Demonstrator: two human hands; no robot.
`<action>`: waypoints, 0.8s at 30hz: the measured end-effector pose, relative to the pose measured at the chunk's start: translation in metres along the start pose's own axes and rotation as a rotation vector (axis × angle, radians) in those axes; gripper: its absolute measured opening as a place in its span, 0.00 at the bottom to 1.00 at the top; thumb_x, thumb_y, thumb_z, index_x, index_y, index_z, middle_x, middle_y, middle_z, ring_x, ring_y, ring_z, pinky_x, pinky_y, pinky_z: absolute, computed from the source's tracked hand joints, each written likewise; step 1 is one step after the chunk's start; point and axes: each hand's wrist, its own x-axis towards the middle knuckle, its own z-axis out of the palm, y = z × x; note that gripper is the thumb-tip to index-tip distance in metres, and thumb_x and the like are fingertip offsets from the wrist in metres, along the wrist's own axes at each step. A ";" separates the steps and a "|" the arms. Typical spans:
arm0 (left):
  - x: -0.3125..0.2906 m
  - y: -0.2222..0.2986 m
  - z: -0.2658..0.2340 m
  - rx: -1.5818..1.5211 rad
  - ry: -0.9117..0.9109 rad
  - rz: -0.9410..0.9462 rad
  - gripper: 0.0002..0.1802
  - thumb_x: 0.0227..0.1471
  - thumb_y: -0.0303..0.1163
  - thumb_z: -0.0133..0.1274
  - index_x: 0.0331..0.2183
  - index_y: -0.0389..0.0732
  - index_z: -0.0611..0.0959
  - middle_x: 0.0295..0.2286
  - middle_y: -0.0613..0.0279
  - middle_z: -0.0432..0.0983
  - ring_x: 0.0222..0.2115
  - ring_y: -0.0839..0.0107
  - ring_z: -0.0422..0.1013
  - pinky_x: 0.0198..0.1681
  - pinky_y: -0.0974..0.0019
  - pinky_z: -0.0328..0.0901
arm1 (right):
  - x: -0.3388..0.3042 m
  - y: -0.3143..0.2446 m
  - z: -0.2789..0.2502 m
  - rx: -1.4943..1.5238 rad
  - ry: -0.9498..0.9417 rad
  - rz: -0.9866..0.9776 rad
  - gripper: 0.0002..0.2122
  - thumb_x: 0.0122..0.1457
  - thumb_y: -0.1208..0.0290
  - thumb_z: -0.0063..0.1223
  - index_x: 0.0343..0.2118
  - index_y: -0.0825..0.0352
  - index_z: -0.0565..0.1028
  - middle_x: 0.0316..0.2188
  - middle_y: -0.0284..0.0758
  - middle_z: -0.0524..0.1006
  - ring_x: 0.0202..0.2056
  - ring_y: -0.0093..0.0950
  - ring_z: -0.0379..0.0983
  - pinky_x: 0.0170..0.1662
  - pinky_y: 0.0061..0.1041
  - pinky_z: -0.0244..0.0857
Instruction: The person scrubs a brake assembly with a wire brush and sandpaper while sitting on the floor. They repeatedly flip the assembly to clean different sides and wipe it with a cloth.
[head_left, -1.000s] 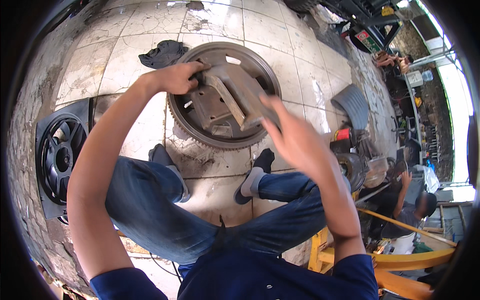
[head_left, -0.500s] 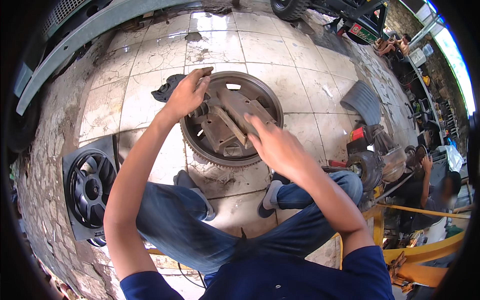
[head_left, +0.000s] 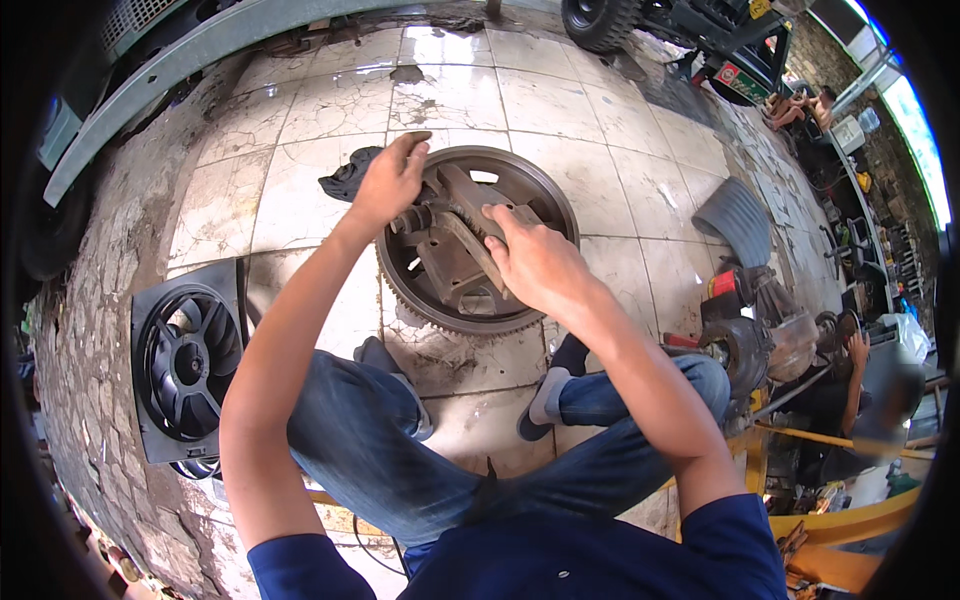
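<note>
A round, dark metal wheel with a toothed rim (head_left: pixel 470 322) lies flat on the tiles in front of me. My right hand (head_left: pixel 545 262) is closed around a broad, flat, brown-grey bar (head_left: pixel 462 192) above the wheel, its thumb and index finger along the bar's edge. The far fingers are hidden. Below that bar, a narrower tan strip (head_left: pixel 470 246) runs slantwise across the inner metal plate (head_left: pixel 450 268). My left hand (head_left: pixel 391 182) hovers at the wheel's upper left, fingers stretched out and thumb apart; contact with the rim is unclear.
Beside the wheel's far left lies a crumpled black cloth (head_left: pixel 348 174). A black fan in a frame (head_left: pixel 190 362) stands at left. To the right are a curved grey sheet (head_left: pixel 735 220) and a greasy mechanical assembly (head_left: pixel 765 335). Another person's hand (head_left: pixel 858 350) shows farther right.
My right hand and the flat bar have shifted up and away from me over the wheel. The left hand keeps nearly the same pose. The whole view has turned slightly.
</note>
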 end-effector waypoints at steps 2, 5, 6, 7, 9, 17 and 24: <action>-0.006 -0.006 -0.011 0.009 -0.048 -0.055 0.21 0.66 0.40 0.44 0.51 0.36 0.77 0.44 0.43 0.78 0.48 0.50 0.74 0.53 0.57 0.66 | -0.024 0.004 -0.010 -0.003 -0.007 0.019 0.21 0.68 0.62 0.44 0.61 0.62 0.63 0.30 0.55 0.78 0.29 0.54 0.77 0.33 0.49 0.72; -0.014 -0.014 -0.027 0.132 -0.065 -0.024 0.21 0.68 0.39 0.42 0.53 0.37 0.76 0.45 0.45 0.77 0.49 0.53 0.74 0.53 0.59 0.66 | -0.116 0.010 -0.024 0.053 0.083 -0.010 0.23 0.66 0.61 0.50 0.63 0.55 0.63 0.30 0.54 0.77 0.30 0.55 0.76 0.33 0.50 0.70; -0.017 -0.015 -0.031 0.146 -0.066 -0.009 0.21 0.68 0.40 0.42 0.53 0.36 0.76 0.47 0.43 0.76 0.49 0.51 0.73 0.54 0.57 0.66 | -0.138 0.010 -0.029 0.000 0.062 0.008 0.24 0.66 0.62 0.51 0.64 0.54 0.63 0.31 0.54 0.77 0.28 0.55 0.76 0.31 0.50 0.70; -0.016 -0.011 -0.033 0.159 -0.060 0.000 0.22 0.68 0.40 0.41 0.54 0.36 0.75 0.47 0.43 0.76 0.50 0.51 0.73 0.54 0.56 0.66 | -0.152 0.005 -0.036 -0.034 -0.031 0.095 0.25 0.66 0.63 0.51 0.65 0.54 0.62 0.31 0.53 0.77 0.27 0.54 0.76 0.30 0.49 0.70; -0.009 -0.004 -0.038 0.150 -0.033 -0.005 0.24 0.68 0.43 0.40 0.54 0.36 0.75 0.47 0.42 0.76 0.50 0.49 0.72 0.55 0.55 0.65 | -0.135 0.005 -0.033 -0.069 -0.019 0.056 0.25 0.66 0.63 0.51 0.65 0.54 0.62 0.30 0.52 0.77 0.27 0.53 0.77 0.30 0.48 0.70; -0.003 0.009 -0.027 -0.048 -0.054 -0.190 0.33 0.67 0.53 0.35 0.54 0.32 0.73 0.50 0.37 0.74 0.54 0.46 0.69 0.59 0.55 0.61 | -0.035 -0.014 0.003 -0.111 0.052 -0.010 0.22 0.68 0.61 0.46 0.63 0.58 0.61 0.25 0.54 0.76 0.26 0.55 0.77 0.28 0.47 0.73; 0.001 0.018 -0.036 -0.097 -0.100 -0.222 0.33 0.69 0.53 0.30 0.59 0.38 0.71 0.51 0.43 0.75 0.56 0.54 0.69 0.60 0.57 0.60 | -0.132 0.001 -0.009 -0.013 0.007 0.091 0.24 0.67 0.63 0.49 0.65 0.55 0.62 0.31 0.53 0.76 0.32 0.52 0.77 0.33 0.48 0.71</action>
